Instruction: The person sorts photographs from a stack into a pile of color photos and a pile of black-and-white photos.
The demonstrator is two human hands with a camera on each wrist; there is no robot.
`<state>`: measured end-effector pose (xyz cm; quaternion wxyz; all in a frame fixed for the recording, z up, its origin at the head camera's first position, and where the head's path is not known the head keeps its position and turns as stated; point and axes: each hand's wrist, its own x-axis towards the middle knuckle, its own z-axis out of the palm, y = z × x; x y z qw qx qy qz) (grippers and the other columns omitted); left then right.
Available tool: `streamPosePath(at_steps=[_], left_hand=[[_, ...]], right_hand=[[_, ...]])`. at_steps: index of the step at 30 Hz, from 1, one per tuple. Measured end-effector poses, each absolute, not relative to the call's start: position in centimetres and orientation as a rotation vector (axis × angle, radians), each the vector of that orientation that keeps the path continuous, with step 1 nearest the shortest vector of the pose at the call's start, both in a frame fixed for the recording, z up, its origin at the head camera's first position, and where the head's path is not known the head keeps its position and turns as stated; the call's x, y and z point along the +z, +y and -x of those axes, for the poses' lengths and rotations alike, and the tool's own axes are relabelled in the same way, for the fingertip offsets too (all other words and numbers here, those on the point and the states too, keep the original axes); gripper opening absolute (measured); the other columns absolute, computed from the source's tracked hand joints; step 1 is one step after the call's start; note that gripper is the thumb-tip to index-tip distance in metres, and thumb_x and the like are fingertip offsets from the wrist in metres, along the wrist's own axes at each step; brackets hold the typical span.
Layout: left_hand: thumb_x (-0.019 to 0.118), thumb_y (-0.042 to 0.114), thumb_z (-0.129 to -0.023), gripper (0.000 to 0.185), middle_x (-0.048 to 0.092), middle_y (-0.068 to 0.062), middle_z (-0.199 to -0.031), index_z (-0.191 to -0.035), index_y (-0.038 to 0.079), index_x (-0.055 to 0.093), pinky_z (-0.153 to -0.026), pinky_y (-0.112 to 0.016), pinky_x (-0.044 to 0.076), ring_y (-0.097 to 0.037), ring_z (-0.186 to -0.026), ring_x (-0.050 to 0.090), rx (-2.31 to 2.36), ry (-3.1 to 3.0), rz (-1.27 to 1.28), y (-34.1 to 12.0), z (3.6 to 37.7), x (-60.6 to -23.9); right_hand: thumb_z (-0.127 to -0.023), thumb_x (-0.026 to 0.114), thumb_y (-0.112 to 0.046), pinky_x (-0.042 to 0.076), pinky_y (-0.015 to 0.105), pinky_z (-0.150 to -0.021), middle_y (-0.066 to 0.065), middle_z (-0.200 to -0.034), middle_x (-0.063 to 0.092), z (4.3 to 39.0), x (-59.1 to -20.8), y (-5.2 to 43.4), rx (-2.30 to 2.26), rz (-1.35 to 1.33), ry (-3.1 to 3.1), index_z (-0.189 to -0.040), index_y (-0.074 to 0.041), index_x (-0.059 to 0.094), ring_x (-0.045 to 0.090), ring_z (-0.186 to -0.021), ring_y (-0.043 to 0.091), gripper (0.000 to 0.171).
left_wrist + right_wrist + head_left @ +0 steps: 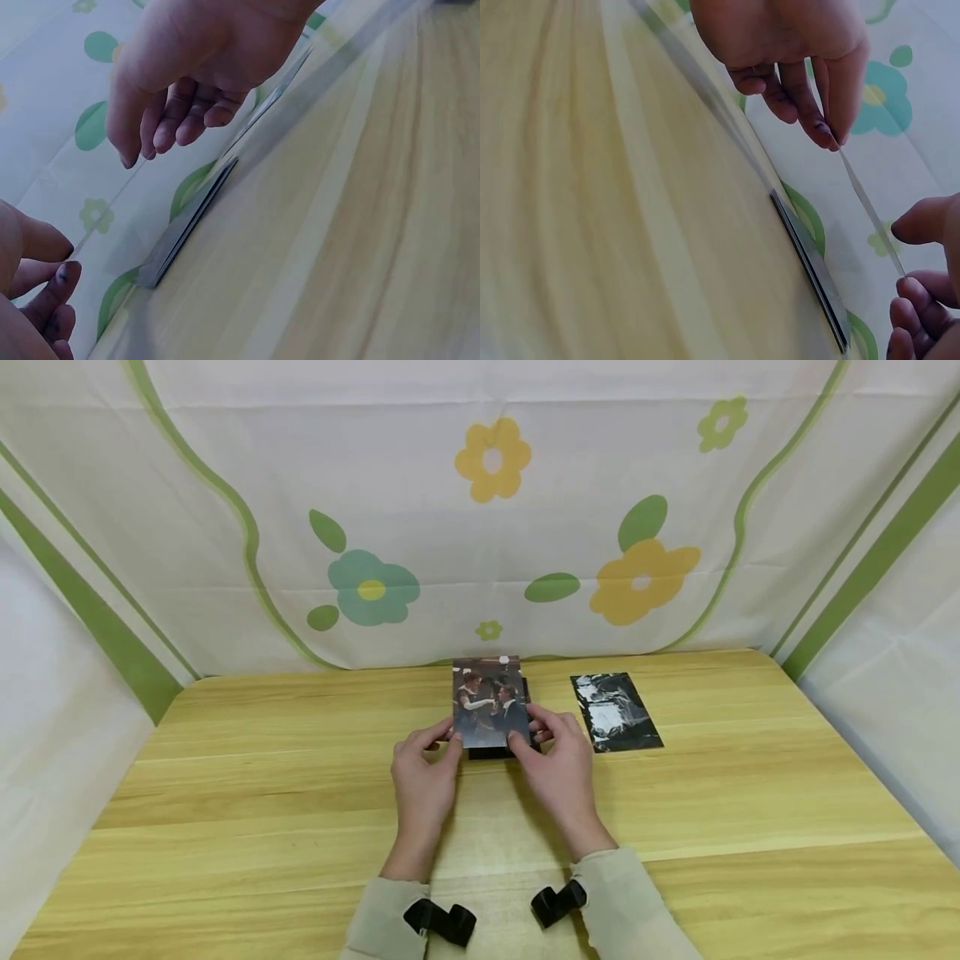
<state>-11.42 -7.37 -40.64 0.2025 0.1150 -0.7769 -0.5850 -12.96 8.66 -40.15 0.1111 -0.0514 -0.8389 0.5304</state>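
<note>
I hold a colour photo (487, 702) of a dancing couple up off the table, tilted toward me. My left hand (442, 739) pinches its lower left corner and my right hand (536, 735) grips its lower right edge. Under it a thin black stack (491, 752) lies flat on the wooden table (300, 793). In the right wrist view the photo (866, 202) shows edge-on, running from my right hand (829, 131) to the fingers of my left hand (919, 285), above the black stack (810, 262). The left wrist view has the black stack (187, 221) below my left hand (150, 139).
A glossy black-and-white sheet (615, 712) lies flat on the table to the right of the hands. A flowered cloth backdrop (487, 527) hangs behind the table and white cloth closes both sides. Black straps (442, 922) sit on both wrists.
</note>
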Motion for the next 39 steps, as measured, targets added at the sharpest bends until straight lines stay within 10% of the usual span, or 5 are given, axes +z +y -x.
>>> streamPosePath(at_steps=[20,32,39], left_hand=[[0.071,0.004,-0.093,0.026,0.077,-0.018,-0.11,-0.115,0.005,0.083,-0.08,-0.03,0.041,-0.018,-0.088,0.054,-1.509,-2.146,-0.667,-14.5,11.0,-39.7],[0.071,0.007,-0.094,0.025,0.077,-0.022,-0.111,-0.116,0.001,0.083,-0.069,-0.022,0.043,-0.018,-0.084,0.061,-1.37,-2.217,-0.739,-17.1,10.7,-39.9],[0.069,0.008,-0.095,0.028,0.073,-0.025,-0.116,-0.12,-0.001,0.08,-0.1,-0.046,0.038,-0.038,-0.11,0.056,-1.297,-2.308,-0.709,-17.1,11.0,-40.3]], right_hand=[[-0.088,0.079,-0.007,0.052,0.027,-0.081,0.006,-0.114,0.062,12.4,-39.9,0.7,1.68,-0.076,-2.579,-0.148,-0.004,0.063,0.057,-0.096,0.018,0.062],[-0.093,0.079,-0.029,0.051,0.031,-0.082,0.003,-0.118,0.06,12.3,-39.4,-2.7,1.589,-0.094,-2.727,-0.152,-0.007,0.059,0.055,-0.095,0.014,0.066],[-0.093,0.078,-0.033,0.049,0.032,-0.078,0.004,-0.117,0.061,12.4,-39.6,-2.6,1.52,-0.064,-2.812,-0.151,-0.005,0.06,0.053,-0.09,0.016,0.067]])
